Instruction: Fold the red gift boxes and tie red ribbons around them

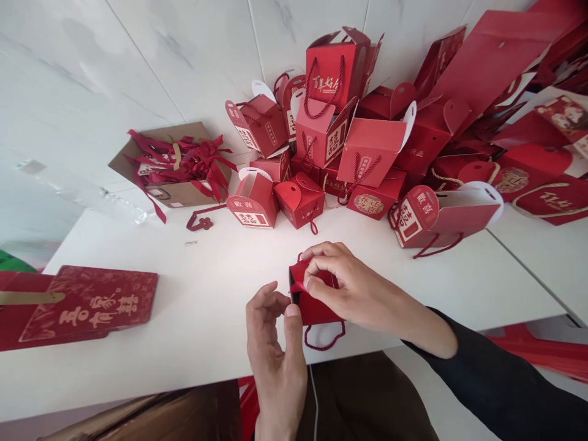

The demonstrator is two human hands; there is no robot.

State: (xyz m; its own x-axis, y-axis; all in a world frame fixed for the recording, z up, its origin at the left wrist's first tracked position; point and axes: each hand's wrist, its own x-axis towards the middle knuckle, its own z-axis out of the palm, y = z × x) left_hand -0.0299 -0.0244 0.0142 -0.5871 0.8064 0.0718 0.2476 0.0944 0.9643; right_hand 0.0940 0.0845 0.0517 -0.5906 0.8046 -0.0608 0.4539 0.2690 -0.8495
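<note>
A small red box (pixel 316 306) with dark red cord handles rests on the white table (pixel 202 331), near its front edge. My right hand (pixel 337 278) reaches over the top of this box, thumb and fingers pinched on a red ribbon-like strip (pixel 298 286) at its left side. At the left side of the box, my left hand (pixel 278 337) has its fingers and thumb apart, with the thumb tip close to the box wall. Nothing shows between those fingers. The inside of the box is mostly hidden by my right hand.
Many red gift boxes (pixel 361 147) are piled along the wall. A cardboard box (pixel 184 193) of red ribbons stands back left, with a flower-tipped ribbon (pixel 205 223) beside it. Flat red bags (pixel 114 300) lie at left. A clear bottle (pixel 122 205) lies by the wall.
</note>
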